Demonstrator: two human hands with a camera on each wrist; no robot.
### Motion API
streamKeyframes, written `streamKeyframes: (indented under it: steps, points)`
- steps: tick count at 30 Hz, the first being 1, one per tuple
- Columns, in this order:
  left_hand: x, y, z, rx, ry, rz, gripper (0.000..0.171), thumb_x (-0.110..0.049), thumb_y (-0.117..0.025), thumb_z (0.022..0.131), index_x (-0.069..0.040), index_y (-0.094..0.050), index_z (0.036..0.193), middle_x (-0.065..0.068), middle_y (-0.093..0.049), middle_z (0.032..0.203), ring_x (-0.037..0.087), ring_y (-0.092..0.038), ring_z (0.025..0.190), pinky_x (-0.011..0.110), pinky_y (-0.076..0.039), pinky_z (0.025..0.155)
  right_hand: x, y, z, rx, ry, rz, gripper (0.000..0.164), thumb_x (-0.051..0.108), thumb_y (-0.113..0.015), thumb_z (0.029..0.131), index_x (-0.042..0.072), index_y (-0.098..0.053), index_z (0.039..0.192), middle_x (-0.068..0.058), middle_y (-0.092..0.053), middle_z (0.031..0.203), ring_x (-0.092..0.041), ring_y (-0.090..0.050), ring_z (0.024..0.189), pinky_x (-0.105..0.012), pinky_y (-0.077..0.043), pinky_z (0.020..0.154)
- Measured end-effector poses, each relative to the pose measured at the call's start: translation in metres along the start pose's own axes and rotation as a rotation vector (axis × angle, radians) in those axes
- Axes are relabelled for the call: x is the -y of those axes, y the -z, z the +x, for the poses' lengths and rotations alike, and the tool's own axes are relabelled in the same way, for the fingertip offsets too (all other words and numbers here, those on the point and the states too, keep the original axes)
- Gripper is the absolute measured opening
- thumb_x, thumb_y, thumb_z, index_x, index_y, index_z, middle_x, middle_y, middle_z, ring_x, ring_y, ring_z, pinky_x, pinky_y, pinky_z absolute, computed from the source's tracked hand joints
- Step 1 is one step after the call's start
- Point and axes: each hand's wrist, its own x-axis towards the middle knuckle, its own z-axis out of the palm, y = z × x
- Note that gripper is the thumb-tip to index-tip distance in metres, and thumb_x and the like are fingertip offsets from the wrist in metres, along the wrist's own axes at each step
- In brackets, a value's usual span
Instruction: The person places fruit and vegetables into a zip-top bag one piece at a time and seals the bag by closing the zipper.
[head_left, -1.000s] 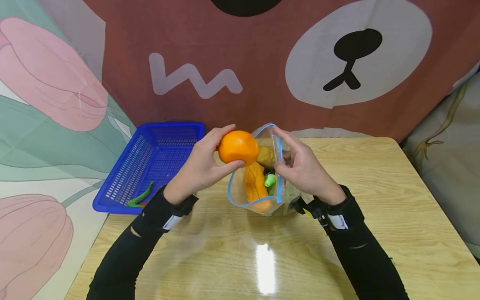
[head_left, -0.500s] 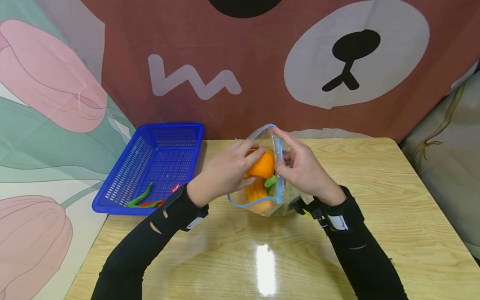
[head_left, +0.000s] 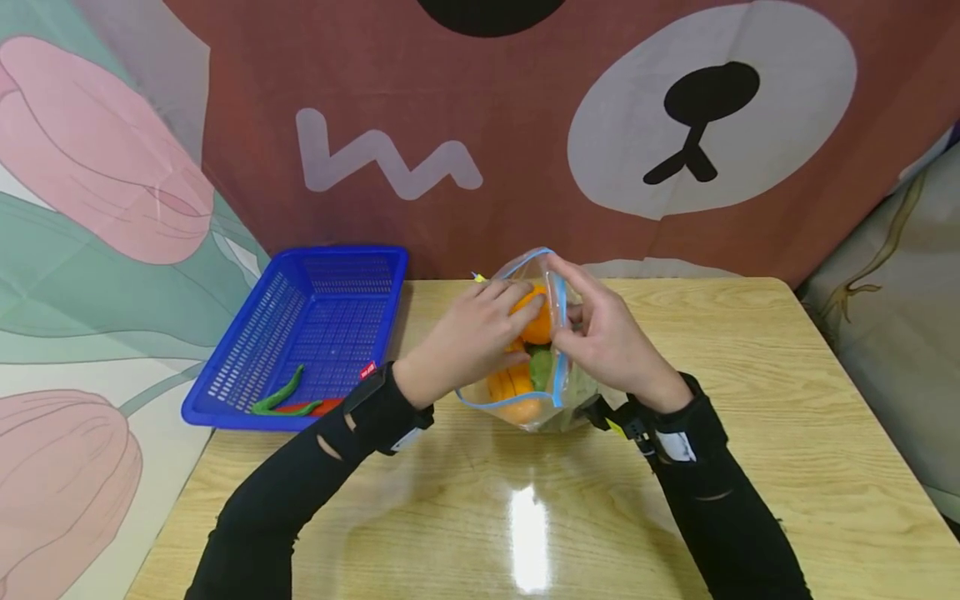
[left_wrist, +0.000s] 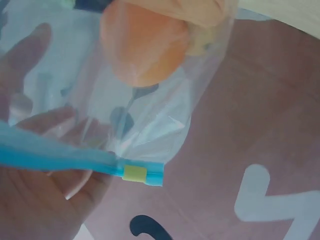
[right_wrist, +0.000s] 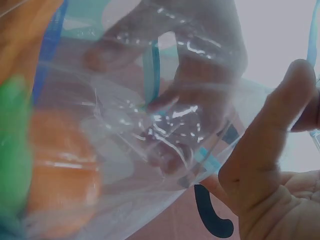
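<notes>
The clear zip bag (head_left: 480,398) with a blue-edged mouth stands on the table, bulging with produce. My right hand (head_left: 607,337) pinches its right rim between thumb and fingers. Reaching over the left rim, my left hand (head_left: 472,333) has its fingers stretched in the mouth, overlapping an orange (head_left: 537,325). Through the plastic in the right wrist view, the left fingers (right_wrist: 195,95) appear spread and apart from the orange (right_wrist: 62,170). Below the orange lie a ridged yellow-orange vegetable (head_left: 510,383) and a green vegetable (head_left: 542,367). A yellow slider (left_wrist: 135,173) sits on the zip.
To the left stands a blue plastic basket (head_left: 341,249) holding a green chili (head_left: 279,397) and a red chili (head_left: 330,407). The wooden table (head_left: 450,517) ends at a printed cloth (head_left: 360,225) behind the bag.
My left hand has moved right with the orange, from beside the bag into its mouth, and its fingers have loosened from it. The right hand keeps its hold on the rim.
</notes>
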Motion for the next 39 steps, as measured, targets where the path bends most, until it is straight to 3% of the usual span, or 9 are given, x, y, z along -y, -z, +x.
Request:
streamKeyframes:
  steps: [3, 9, 13, 16, 20, 21, 26, 34, 39]
  points:
    - [0.003, 0.006, -0.001, -0.046, -0.006, -0.133, 0.053, -0.039, -0.073, 0.082, -0.008, -0.059, 0.122, 0.011, -0.057, 0.122, 0.028, -0.053, 0.110, 0.038, -0.045, 0.087, 0.000, 0.001, 0.000, 0.000, -0.003, 0.005, 0.076, -0.014, -0.044, 0.081, 0.011, -0.022, 0.150, -0.022, -0.061, 0.112, -0.017, -0.031, 0.031, -0.026, -0.032, 0.035]
    - [0.020, 0.020, -0.011, -0.200, 0.017, -0.262, 0.038, -0.031, -0.070, 0.085, -0.004, -0.065, 0.111, 0.013, -0.061, 0.110, 0.027, -0.057, 0.094, 0.037, -0.047, 0.076, -0.001, 0.001, 0.000, 0.008, -0.001, 0.031, 0.076, -0.014, -0.044, 0.082, 0.010, -0.021, 0.150, -0.024, -0.048, 0.131, -0.018, -0.034, 0.031, -0.027, -0.037, 0.036]
    - [0.041, 0.029, -0.026, -0.254, 0.122, -0.320, 0.039, -0.028, -0.072, 0.084, -0.004, -0.065, 0.113, 0.012, -0.059, 0.112, 0.026, -0.058, 0.098, 0.037, -0.048, 0.080, 0.000, 0.001, 0.000, -0.002, 0.010, 0.026, 0.077, -0.014, -0.045, 0.081, 0.010, -0.022, 0.150, -0.021, -0.043, 0.137, -0.017, -0.033, 0.031, -0.027, -0.037, 0.036]
    - [0.060, 0.033, -0.039, -0.221, 0.255, -0.386, 0.039, -0.027, -0.071, 0.085, -0.007, -0.062, 0.117, 0.011, -0.056, 0.117, 0.023, -0.059, 0.087, 0.035, -0.048, 0.076, -0.001, 0.001, 0.000, -0.009, 0.022, 0.011, 0.077, -0.014, -0.046, 0.080, 0.010, -0.023, 0.150, -0.015, -0.040, 0.140, -0.017, -0.033, 0.032, -0.027, -0.037, 0.035]
    - [0.081, 0.028, -0.057, -0.110, 0.428, -0.437, 0.039, -0.027, -0.067, 0.088, -0.008, -0.060, 0.122, 0.011, -0.052, 0.122, 0.027, -0.058, 0.091, 0.040, -0.046, 0.080, -0.001, 0.002, 0.000, -0.012, 0.024, 0.003, 0.077, -0.014, -0.046, 0.080, 0.010, -0.023, 0.150, -0.013, -0.036, 0.142, -0.017, -0.036, 0.032, -0.027, -0.040, 0.037]
    - [0.085, 0.025, -0.061, -0.083, 0.465, -0.445, 0.039, -0.028, -0.066, 0.089, -0.007, -0.059, 0.122, 0.011, -0.051, 0.123, 0.029, -0.057, 0.099, 0.042, -0.045, 0.085, -0.001, 0.002, 0.000, -0.013, 0.023, 0.005, 0.077, -0.014, -0.046, 0.080, 0.009, -0.023, 0.150, -0.012, -0.035, 0.143, -0.018, -0.036, 0.033, -0.028, -0.041, 0.037]
    - [0.107, 0.011, -0.089, 0.092, 0.609, -0.467, 0.044, -0.030, -0.064, 0.090, -0.007, -0.056, 0.127, 0.016, -0.048, 0.128, 0.034, -0.051, 0.113, 0.049, -0.042, 0.092, -0.001, 0.002, -0.001, -0.012, 0.021, 0.021, 0.077, -0.015, -0.045, 0.079, 0.008, -0.023, 0.150, -0.011, -0.033, 0.145, -0.019, -0.037, 0.033, -0.029, -0.041, 0.036]
    - [0.152, -0.016, -0.141, 0.592, 0.785, -0.459, 0.055, -0.036, -0.056, 0.093, 0.004, -0.048, 0.131, 0.030, -0.048, 0.129, 0.046, -0.043, 0.119, 0.058, -0.037, 0.094, -0.003, 0.003, 0.001, -0.003, 0.021, 0.006, 0.077, -0.013, -0.046, 0.081, 0.010, -0.023, 0.150, -0.009, -0.029, 0.148, -0.019, -0.040, 0.035, -0.029, -0.043, 0.039]
    - [0.169, -0.030, -0.167, 0.825, 0.835, -0.442, 0.064, -0.041, -0.057, 0.091, 0.011, -0.047, 0.127, 0.035, -0.047, 0.127, 0.049, -0.047, 0.113, 0.056, -0.042, 0.087, -0.004, 0.003, 0.001, -0.001, 0.022, -0.010, 0.077, -0.013, -0.046, 0.081, 0.012, -0.023, 0.150, -0.007, -0.027, 0.149, -0.019, -0.041, 0.036, -0.028, -0.041, 0.039]
